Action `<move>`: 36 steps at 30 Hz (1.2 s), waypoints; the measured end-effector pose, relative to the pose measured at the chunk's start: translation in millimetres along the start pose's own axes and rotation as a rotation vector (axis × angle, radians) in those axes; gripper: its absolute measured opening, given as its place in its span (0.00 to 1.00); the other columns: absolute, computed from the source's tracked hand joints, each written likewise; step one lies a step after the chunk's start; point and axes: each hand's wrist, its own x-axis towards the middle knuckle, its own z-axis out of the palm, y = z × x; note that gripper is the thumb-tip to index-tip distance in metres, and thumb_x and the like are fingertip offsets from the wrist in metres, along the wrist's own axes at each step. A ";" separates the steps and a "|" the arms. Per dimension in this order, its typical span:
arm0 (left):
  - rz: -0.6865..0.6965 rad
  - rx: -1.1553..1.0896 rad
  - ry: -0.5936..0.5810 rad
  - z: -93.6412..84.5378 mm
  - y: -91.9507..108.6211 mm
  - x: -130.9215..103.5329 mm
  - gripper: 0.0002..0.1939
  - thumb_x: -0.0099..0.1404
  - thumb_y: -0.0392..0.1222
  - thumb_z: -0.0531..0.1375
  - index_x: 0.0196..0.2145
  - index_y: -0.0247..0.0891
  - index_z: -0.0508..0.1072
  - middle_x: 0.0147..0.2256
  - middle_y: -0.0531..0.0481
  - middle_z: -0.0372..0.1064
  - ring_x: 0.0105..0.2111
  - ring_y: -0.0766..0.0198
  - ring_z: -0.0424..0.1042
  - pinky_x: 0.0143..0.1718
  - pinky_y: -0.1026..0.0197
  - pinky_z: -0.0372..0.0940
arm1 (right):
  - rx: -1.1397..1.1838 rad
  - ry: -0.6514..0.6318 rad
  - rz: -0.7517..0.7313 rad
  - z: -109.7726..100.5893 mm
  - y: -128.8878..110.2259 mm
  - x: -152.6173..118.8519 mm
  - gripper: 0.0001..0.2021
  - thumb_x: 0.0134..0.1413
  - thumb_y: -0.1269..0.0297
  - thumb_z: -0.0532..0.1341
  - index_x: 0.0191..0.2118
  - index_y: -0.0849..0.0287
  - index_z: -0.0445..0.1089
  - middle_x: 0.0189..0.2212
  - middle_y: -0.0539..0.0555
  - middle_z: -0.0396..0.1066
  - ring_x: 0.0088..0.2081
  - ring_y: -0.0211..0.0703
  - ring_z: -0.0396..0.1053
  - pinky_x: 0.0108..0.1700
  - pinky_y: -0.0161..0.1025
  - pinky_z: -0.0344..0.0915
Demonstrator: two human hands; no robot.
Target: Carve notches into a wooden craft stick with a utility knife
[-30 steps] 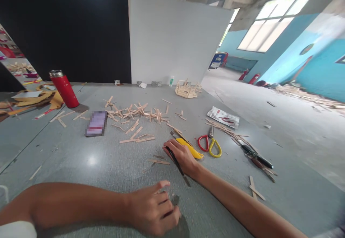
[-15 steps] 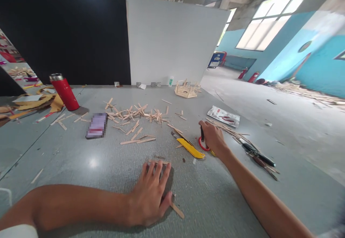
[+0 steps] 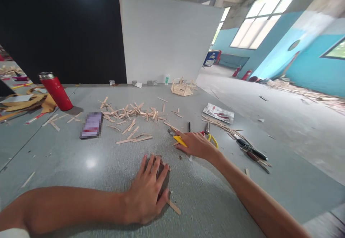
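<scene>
My left hand [image 3: 149, 191] lies on the table with its fingers spread. A wooden craft stick [image 3: 174, 207] sticks out from beneath its thumb, and a second stick [image 3: 165, 164] shows by its fingertips. My right hand [image 3: 198, 144] is closed around a yellow utility knife [image 3: 180, 141], whose blade end points to the upper left. Just past that hand are pliers with red and yellow handles [image 3: 212, 140], partly covered by it, and a slim black object [image 3: 189, 126]. Thin sticks [image 3: 172, 126] lie beside the knife's tip.
Loose craft sticks [image 3: 129, 114] are scattered mid-table. A phone [image 3: 91, 125] and red flask [image 3: 56, 91] stand left. At the back are a stick-built frame [image 3: 183, 87] and small bottle [image 3: 166, 79]. Rightward lie a packet [image 3: 219, 113], long strips [image 3: 223, 125] and dark-handled tools [image 3: 253, 151].
My right hand has moved left from the red-and-yellow-handled pliers and black object onto the utility knife. My left hand stays nearly in place. The view has shifted slightly right.
</scene>
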 end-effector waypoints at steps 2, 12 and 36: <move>-0.003 0.009 0.010 1.9 -0.3 -1.0 0.32 0.74 0.55 0.46 0.69 0.39 0.52 0.68 0.32 0.44 0.68 0.35 0.40 0.64 0.32 0.40 | 0.097 0.009 -0.019 3.3 -3.9 -0.5 0.20 0.61 0.53 0.56 0.55 0.56 0.68 0.27 0.54 0.72 0.28 0.46 0.70 0.32 0.38 0.60; -0.007 0.001 -0.014 6.7 -1.0 -1.3 0.32 0.74 0.55 0.47 0.71 0.43 0.47 0.70 0.31 0.35 0.69 0.34 0.34 0.63 0.29 0.40 | 1.137 0.218 0.018 -10.3 -6.8 1.6 0.16 0.62 0.51 0.52 0.50 0.53 0.63 0.34 0.52 0.70 0.28 0.39 0.66 0.30 0.37 0.64; 0.057 0.024 0.024 7.2 0.7 -1.9 0.35 0.74 0.52 0.48 0.71 0.35 0.42 0.67 0.23 0.43 0.68 0.32 0.41 0.62 0.30 0.44 | 1.351 -0.097 0.239 36.4 -63.2 -26.1 0.17 0.54 0.48 0.66 0.36 0.59 0.68 0.20 0.49 0.72 0.17 0.36 0.67 0.18 0.33 0.65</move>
